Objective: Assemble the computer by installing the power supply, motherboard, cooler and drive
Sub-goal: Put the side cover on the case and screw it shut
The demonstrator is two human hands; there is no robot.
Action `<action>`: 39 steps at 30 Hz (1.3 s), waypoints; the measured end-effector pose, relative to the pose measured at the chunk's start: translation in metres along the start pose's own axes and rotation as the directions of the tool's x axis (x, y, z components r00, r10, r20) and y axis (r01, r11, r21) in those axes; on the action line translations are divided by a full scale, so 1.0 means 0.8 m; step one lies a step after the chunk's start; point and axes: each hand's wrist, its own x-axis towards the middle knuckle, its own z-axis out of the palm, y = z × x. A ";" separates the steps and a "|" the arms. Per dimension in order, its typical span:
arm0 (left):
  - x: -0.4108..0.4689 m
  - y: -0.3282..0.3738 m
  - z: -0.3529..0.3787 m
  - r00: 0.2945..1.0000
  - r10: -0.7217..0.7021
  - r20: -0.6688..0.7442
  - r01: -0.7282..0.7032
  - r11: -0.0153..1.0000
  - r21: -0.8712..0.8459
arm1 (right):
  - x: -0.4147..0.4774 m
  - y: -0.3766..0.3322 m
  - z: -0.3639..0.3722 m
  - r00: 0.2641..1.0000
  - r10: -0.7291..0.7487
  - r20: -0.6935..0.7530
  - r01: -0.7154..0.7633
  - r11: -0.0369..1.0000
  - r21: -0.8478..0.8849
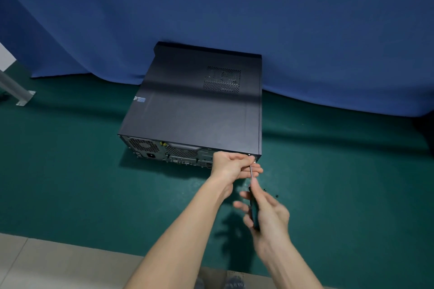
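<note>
Fingers of the left hand [231, 166] pinch the screwdriver [251, 174] shaft near its tip, at the rear right corner of the case [199, 105]. The right hand [270, 217], blurred, curls round the dark handle. The closed case lies flat on a green mat [70, 171], its far end against a blue cloth [211, 18].

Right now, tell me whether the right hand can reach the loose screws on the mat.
Probably yes. The loose screws lie on the open green mat just beside the right hand, with nothing between. But that hand grips the screwdriver, so its fingers must free up first.
</note>
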 end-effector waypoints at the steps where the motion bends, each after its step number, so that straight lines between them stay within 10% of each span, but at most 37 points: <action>1: 0.000 0.000 0.001 1.000 0.001 -0.005 -0.001 1.000 0.005 | 0.002 0.004 -0.003 0.986 -0.162 -0.047 0.148 0.964 -0.221; 4: 0.001 -0.002 -0.001 1.000 0.009 -0.022 -0.009 1.000 0.009 | 0.009 0.014 -0.004 0.893 -0.447 -0.041 0.337 0.727 -0.598; 7: 0.003 -0.004 -0.002 0.999 0.035 -0.019 -0.035 0.999 0.014 | 0.010 0.004 0.000 0.994 -0.102 -0.038 0.099 0.993 -0.070; 11: 0.009 0.001 0.003 0.997 0.061 -0.052 -0.058 0.997 0.054 | 0.010 -0.015 0.002 0.931 0.293 0.219 -0.358 0.853 0.380; 20: 0.009 -0.033 -0.025 0.997 0.035 -0.072 -0.017 0.971 0.239 | 0.053 -0.030 -0.102 1.000 -0.002 0.020 0.006 0.979 -0.205; 29: 0.033 -0.102 -0.046 0.988 -0.030 -0.151 0.103 0.859 0.502 | 0.186 -0.024 -0.111 0.901 -0.398 -0.174 0.064 0.517 -0.853; 39: 0.048 -0.124 -0.060 0.974 -0.065 -0.216 0.158 0.880 0.449 | 0.208 0.007 -0.098 0.907 -0.421 0.038 0.195 0.338 -0.921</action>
